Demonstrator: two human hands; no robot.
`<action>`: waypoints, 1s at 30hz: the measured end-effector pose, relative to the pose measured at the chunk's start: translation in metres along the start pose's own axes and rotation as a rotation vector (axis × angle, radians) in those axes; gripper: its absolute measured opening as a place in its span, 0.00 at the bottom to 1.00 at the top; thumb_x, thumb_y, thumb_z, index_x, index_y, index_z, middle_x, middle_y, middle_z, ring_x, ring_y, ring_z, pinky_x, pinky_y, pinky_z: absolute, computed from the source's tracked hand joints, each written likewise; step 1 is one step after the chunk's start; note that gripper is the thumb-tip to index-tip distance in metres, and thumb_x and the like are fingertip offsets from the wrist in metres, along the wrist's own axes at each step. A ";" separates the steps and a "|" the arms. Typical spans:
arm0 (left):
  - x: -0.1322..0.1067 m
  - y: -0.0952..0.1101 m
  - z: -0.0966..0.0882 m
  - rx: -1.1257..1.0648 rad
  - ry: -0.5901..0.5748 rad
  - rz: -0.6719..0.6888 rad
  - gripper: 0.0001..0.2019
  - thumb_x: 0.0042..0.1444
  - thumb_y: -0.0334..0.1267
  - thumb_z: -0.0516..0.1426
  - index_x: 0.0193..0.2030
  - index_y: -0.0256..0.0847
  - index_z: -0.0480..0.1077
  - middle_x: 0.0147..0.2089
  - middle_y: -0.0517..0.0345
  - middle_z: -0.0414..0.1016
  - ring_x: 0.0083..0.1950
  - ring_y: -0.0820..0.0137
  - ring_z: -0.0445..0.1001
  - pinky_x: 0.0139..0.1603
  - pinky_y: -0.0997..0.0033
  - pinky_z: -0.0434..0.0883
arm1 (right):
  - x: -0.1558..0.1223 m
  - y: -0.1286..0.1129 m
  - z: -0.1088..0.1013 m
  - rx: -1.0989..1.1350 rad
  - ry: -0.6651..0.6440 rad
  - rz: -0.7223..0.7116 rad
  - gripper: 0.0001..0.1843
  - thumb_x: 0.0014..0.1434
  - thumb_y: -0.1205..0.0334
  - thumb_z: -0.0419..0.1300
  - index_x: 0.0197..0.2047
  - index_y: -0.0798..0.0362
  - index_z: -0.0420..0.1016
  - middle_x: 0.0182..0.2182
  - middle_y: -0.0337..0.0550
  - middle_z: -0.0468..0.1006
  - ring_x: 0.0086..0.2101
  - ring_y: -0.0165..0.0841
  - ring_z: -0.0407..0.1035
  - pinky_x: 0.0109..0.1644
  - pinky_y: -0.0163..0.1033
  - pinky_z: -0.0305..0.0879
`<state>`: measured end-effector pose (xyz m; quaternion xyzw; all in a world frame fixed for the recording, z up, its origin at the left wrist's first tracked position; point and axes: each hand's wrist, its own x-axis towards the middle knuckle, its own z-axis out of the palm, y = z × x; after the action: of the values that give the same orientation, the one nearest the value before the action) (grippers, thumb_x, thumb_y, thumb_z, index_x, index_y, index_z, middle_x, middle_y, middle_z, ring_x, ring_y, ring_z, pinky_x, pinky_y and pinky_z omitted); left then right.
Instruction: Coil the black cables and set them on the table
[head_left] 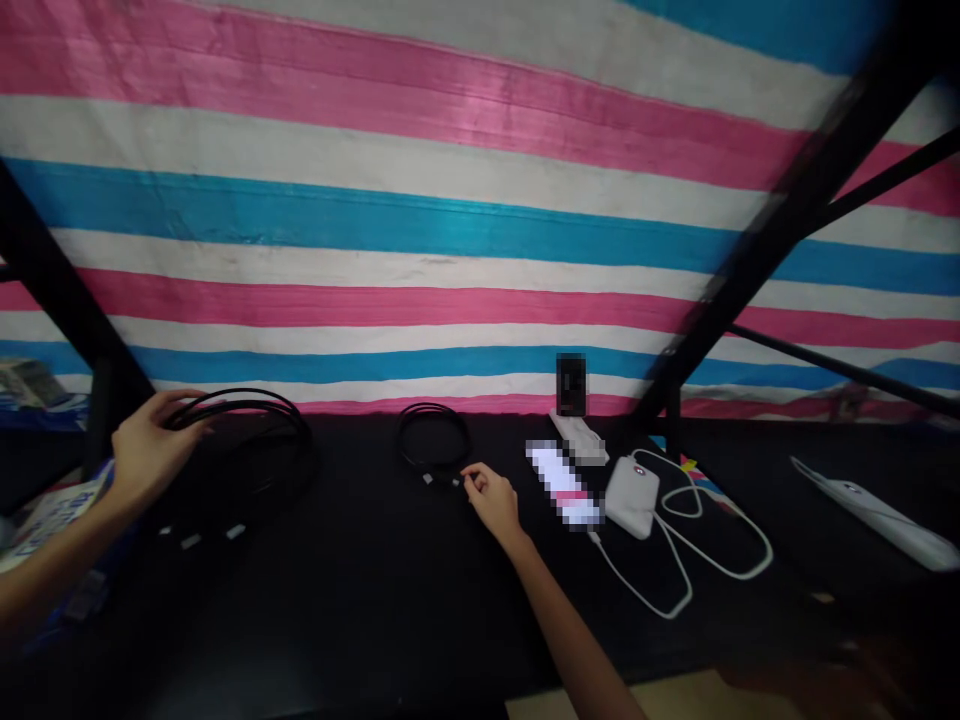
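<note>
Gripping cables in both hands leaves the main risk as tangling: the large coil [247, 430] has loose ends [202, 535] trailing at 6 o'clock of it, and a lift could, in my judgement, drag them across the black table [375, 600]. The left hand [150, 450] is closed on that coil's rim at 9 o'clock, arm reaching in from the left edge. The right hand [491, 498] pinches the plug end of the small coil [433, 440], which lies at 11 o'clock of it; a sharp pull could undo the loop. At 3 o'clock, a white charger [634, 495] and its cord [712, 560] lie apart.
</note>
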<state>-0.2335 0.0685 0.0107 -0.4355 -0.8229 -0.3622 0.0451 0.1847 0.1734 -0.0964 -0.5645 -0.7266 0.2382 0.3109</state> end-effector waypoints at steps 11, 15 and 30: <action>-0.054 0.001 -0.034 -0.008 -0.233 0.174 0.25 0.51 0.56 0.51 0.43 0.34 0.61 0.33 0.63 0.64 0.37 0.72 0.67 0.40 0.76 0.65 | -0.037 0.004 -0.005 0.029 0.036 0.016 0.12 0.56 0.58 0.52 0.36 0.48 0.75 0.19 0.33 0.73 0.26 0.31 0.70 0.31 0.32 0.55; -0.081 0.011 -0.041 0.130 -0.642 0.289 0.24 0.47 0.56 0.54 0.42 0.36 0.65 0.18 0.70 0.61 0.23 0.73 0.67 0.27 0.78 0.62 | -0.055 0.002 -0.008 0.026 0.029 -0.009 0.09 0.54 0.61 0.54 0.35 0.48 0.76 0.19 0.33 0.74 0.27 0.31 0.70 0.31 0.32 0.54; -0.153 0.033 -0.042 0.425 -0.638 0.447 0.25 0.56 0.55 0.41 0.46 0.41 0.69 0.40 0.51 0.78 0.42 0.58 0.75 0.41 0.66 0.66 | -0.089 -0.010 -0.015 -0.002 -0.035 -0.081 0.08 0.53 0.64 0.56 0.34 0.46 0.77 0.22 0.33 0.75 0.28 0.30 0.70 0.30 0.32 0.52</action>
<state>-0.1246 -0.0513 -0.0004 -0.6737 -0.7375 -0.0141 -0.0453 0.2037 0.0847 -0.0955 -0.5305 -0.7545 0.2346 0.3070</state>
